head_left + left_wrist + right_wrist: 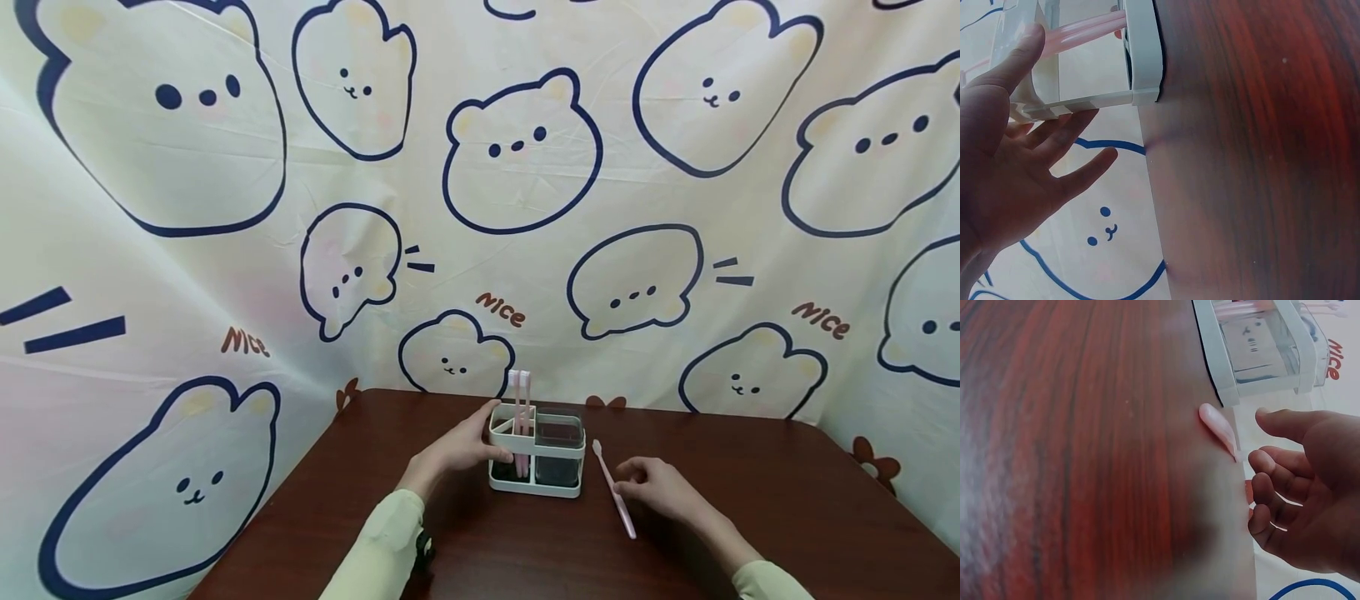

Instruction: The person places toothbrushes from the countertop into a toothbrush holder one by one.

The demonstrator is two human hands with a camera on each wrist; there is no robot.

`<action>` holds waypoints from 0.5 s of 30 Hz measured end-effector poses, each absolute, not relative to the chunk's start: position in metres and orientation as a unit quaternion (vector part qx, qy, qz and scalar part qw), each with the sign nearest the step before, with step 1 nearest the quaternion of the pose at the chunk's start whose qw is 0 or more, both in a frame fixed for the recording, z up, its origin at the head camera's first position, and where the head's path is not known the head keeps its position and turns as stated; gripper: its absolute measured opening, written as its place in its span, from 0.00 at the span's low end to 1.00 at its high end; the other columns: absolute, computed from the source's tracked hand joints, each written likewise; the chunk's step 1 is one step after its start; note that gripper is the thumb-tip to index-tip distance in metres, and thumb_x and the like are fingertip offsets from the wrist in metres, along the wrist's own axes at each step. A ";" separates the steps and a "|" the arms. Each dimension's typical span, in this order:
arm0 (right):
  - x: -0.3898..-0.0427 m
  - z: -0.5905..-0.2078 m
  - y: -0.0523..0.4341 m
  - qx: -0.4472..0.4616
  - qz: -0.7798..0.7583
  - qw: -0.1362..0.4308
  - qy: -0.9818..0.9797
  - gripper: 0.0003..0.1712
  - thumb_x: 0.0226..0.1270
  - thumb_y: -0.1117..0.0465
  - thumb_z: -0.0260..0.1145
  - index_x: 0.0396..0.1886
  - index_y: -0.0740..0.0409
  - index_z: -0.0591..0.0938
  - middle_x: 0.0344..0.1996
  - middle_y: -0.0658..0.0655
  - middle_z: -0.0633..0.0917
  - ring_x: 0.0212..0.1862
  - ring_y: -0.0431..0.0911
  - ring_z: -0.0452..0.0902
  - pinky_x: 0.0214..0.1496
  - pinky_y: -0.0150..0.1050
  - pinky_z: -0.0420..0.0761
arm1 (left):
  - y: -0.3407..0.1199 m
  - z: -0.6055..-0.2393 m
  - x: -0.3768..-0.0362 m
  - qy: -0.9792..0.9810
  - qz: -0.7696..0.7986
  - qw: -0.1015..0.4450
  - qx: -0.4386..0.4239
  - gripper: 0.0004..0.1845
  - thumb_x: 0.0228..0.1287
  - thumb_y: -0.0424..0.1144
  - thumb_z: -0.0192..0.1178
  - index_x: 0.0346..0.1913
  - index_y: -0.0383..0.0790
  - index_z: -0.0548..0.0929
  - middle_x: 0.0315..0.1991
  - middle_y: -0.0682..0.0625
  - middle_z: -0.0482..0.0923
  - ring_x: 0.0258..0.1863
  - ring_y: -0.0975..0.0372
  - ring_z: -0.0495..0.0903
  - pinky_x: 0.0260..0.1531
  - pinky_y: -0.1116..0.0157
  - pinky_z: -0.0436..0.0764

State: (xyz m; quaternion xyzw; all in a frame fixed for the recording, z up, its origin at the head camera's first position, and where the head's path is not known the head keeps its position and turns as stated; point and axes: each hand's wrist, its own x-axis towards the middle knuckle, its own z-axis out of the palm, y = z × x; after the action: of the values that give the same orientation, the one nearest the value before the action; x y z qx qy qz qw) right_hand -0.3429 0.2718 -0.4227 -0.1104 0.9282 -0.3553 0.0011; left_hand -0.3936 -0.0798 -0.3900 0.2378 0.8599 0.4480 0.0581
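Note:
A white toothbrush holder (pixel 558 492) stands mid-table, with two pink toothbrushes (pixel 520 392) upright in its left compartment. My left hand (pixel 491 437) rests against the holder's left side. In the left wrist view the left hand (pixel 1057 78) has its thumb on the holder (pixel 1141 50) and straight, spread fingers along its rail, beside the pink toothbrushes (pixel 1085 28). A third pink toothbrush (pixel 606 471) lies flat just right of the holder. My right hand (pixel 626 483) hovers over its handle. The right hand (pixel 1266 450) has loosely curled fingers at the lying toothbrush (pixel 1217 425), thumb apart, near the holder (pixel 1216 356).
The dark wooden table (pixel 750 500) is backed and flanked by a cream cloth with cartoon bears (pixel 517 208), which hangs close behind the holder. Bare tabletop lies to the right of my right hand and in front of both hands.

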 end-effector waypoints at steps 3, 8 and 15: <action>-0.342 -0.423 0.273 -0.112 -0.352 0.003 0.929 0.22 0.64 0.54 0.71 0.51 0.64 0.83 0.26 0.52 0.78 0.29 0.45 0.71 0.26 0.34 0.71 | -0.080 -0.390 -0.393 0.860 0.447 0.058 0.239 0.50 0.59 0.44 0.72 0.78 0.46 0.52 0.71 0.40 0.64 0.64 0.50 0.69 0.69 0.38 0.62; -0.343 -0.427 0.275 -0.109 -0.356 0.009 0.928 0.23 0.63 0.53 0.71 0.51 0.65 0.82 0.26 0.53 0.78 0.29 0.45 0.71 0.27 0.34 0.72 | -0.080 -0.389 -0.393 0.861 0.445 0.057 0.238 0.50 0.58 0.44 0.72 0.78 0.47 0.52 0.72 0.39 0.64 0.64 0.50 0.69 0.69 0.38 0.61; -0.346 -0.431 0.275 -0.118 -0.368 0.029 0.922 0.25 0.63 0.54 0.71 0.53 0.67 0.81 0.27 0.53 0.78 0.28 0.46 0.72 0.26 0.35 0.75 | -0.080 -0.389 -0.394 0.860 0.447 0.058 0.240 0.50 0.58 0.45 0.72 0.78 0.47 0.52 0.72 0.39 0.64 0.64 0.49 0.69 0.69 0.38 0.61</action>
State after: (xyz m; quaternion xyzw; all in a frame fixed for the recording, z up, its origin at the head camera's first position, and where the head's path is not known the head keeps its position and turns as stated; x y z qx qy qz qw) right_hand -0.3461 0.2746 -0.4314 -0.1178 0.9219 -0.3678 0.0292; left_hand -0.3940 -0.0803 -0.3894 0.2396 0.8600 0.4467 0.0584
